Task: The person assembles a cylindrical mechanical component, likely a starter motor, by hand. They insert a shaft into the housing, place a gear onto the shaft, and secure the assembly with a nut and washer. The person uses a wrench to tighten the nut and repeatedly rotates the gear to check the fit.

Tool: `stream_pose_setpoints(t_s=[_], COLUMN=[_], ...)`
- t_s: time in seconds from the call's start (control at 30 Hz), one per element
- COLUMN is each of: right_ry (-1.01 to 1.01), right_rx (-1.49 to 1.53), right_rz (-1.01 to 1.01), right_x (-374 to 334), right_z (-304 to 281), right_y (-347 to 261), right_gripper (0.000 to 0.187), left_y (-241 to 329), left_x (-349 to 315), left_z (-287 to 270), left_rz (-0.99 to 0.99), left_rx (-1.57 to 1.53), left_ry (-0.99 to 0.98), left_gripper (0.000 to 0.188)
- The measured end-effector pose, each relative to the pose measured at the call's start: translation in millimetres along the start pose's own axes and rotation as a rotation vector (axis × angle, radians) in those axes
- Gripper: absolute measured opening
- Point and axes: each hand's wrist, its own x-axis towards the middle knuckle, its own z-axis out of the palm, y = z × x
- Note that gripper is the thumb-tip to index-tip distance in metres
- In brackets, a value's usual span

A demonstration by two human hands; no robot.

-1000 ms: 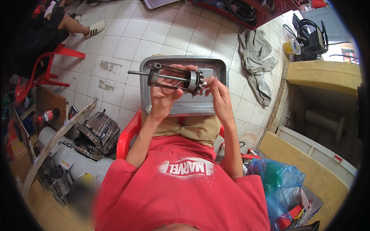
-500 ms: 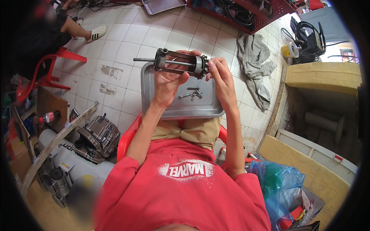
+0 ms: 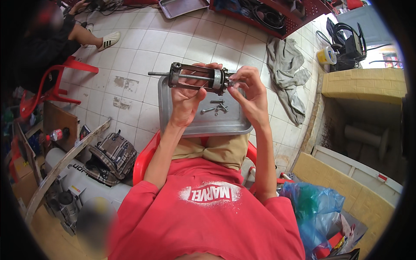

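Note:
A dark metal frame with long side bars [image 3: 201, 89] lies level above the tray, a threaded rod [image 3: 157, 74] running through it and out at the left. My left hand [image 3: 184, 104] cradles the frame from below, thumb in front and fingers behind. At the frame's right end, my right hand [image 3: 252, 95] has its thumb and fingertips closed on a small metal end piece [image 3: 231, 82]; whether it is a nut is hard to make out. Under both hands, a grey metal tray [image 3: 166, 119] rests on my lap with several loose bolts [image 3: 209, 109] in it.
A grey cloth [image 3: 286, 73] lies on the tiled floor to the right. To the left are a plaid backpack [image 3: 113, 154] and a red plastic chair [image 3: 54, 86] with a seated person. A second tray [image 3: 182, 8] and a red metal rack [image 3: 294, 19] stand at the far side.
The frame has dropped slightly toward me and tilted a little. My right fingers have shifted round the end piece, so more of it shows. The bolts lie as before.

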Motion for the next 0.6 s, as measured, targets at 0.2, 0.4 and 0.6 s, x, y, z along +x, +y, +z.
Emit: stream_pose_setpoints(t_s=[0.2, 0.4, 0.6], right_ry=[-0.148, -0.184, -0.018], right_rx=[-0.055, 0.069, 0.059], right_rz=[0.191, 0.197, 0.081], right_x=[-1.4, 3.1, 6.8], right_z=[4.0, -0.5, 1.2], right_y=[4.5, 9.5, -5.0], right_gripper=[0.021, 0.032, 0.030], left_y=[-1.8, 5.6, 10.5], left_x=[2.2, 2.6, 2.1], left_z=[-3.9, -5.0, -2.8], left_rz=[0.013, 0.000, -0.002], left_rx=[0.028, 0.069, 0.076], left_ry=[0.013, -0.036, 0.003], left_gripper=[0.064, 0.064, 0.064])
